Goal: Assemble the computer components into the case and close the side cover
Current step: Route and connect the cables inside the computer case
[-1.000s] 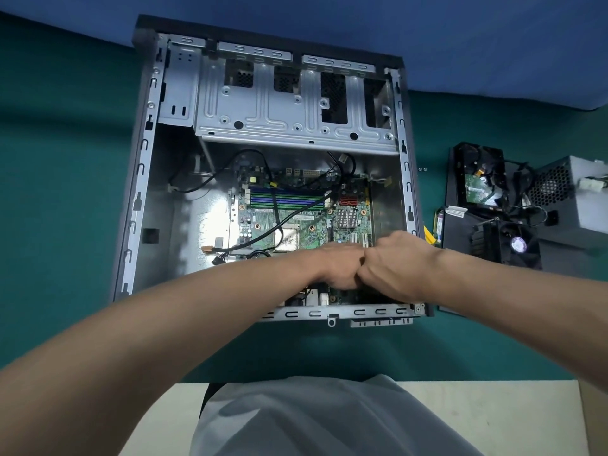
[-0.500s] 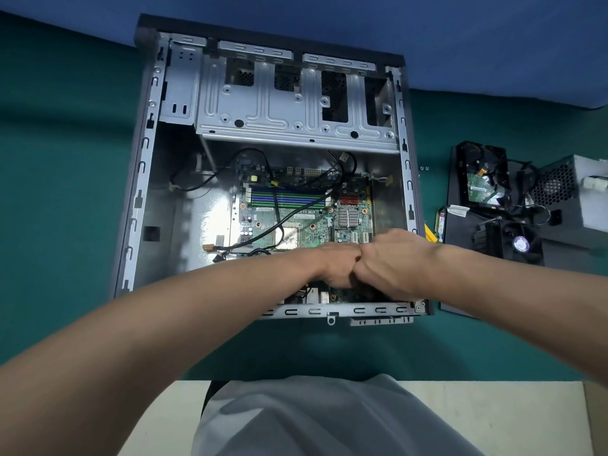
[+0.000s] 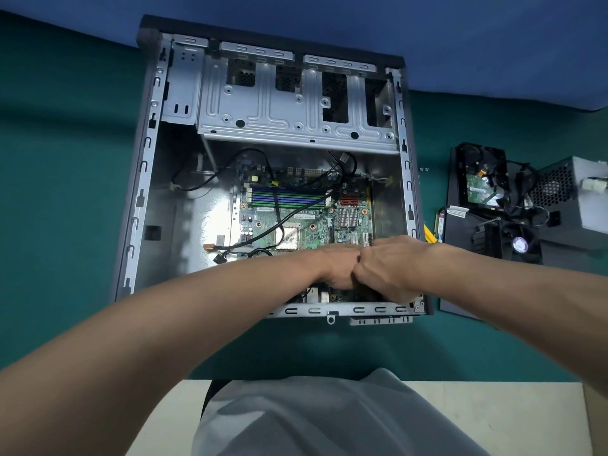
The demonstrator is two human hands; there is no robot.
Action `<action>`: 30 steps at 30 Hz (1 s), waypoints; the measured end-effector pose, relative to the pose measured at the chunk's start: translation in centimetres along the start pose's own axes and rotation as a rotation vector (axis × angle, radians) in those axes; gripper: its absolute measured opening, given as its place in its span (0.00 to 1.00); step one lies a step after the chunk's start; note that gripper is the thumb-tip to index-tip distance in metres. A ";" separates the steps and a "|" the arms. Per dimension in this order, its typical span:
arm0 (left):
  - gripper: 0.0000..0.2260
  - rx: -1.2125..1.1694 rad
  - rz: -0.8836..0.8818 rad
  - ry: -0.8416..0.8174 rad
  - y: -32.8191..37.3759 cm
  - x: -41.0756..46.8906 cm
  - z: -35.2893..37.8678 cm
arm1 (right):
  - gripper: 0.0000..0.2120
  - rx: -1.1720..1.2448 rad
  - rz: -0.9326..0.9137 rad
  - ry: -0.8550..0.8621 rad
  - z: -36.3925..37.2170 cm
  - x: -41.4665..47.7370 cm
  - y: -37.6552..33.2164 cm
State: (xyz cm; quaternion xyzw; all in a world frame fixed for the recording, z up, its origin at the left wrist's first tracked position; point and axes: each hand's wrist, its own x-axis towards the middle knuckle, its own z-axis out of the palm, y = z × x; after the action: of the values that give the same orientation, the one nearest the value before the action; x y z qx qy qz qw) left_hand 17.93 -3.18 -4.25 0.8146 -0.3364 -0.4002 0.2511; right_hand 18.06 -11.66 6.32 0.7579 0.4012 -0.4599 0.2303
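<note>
Left hand (image 3: 339, 266) and right hand (image 3: 391, 264) meet knuckle to knuckle. Fingers are turned under and out of sight, so grip or press cannot be told. A dark part (image 3: 365, 292) under the right hand is mostly covered and not identifiable. The 5 o'clock corner of the board (image 3: 296, 222) is hidden by the hands and left forearm; board print unreadable. PSU (image 3: 585, 195), at 3 o'clock, is cut by the frame edge. Two specks (image 3: 424, 168) on the table (image 3: 65, 192), right of the case (image 3: 141, 199), are too small to identify.
</note>
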 end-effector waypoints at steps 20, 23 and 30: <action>0.11 -0.041 -0.061 -0.095 0.0 -0.3 -0.4 | 0.10 -0.069 -0.034 -0.048 0.3 0.7 -0.1; 0.04 0.007 -0.096 -0.026 -0.1 -0.6 -0.9 | 0.07 -0.048 -0.005 -0.048 0.3 0.8 -0.1; 0.08 -0.038 -0.260 0.238 -0.6 -3.7 -2.1 | 0.09 -0.041 0.020 -0.092 0.5 0.7 0.2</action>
State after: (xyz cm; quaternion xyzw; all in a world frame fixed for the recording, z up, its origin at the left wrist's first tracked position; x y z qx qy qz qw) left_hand 18.20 0.23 -1.73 0.8881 -0.1883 -0.3363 0.2504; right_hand 18.11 -11.85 5.43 0.7352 0.3919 -0.4836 0.2684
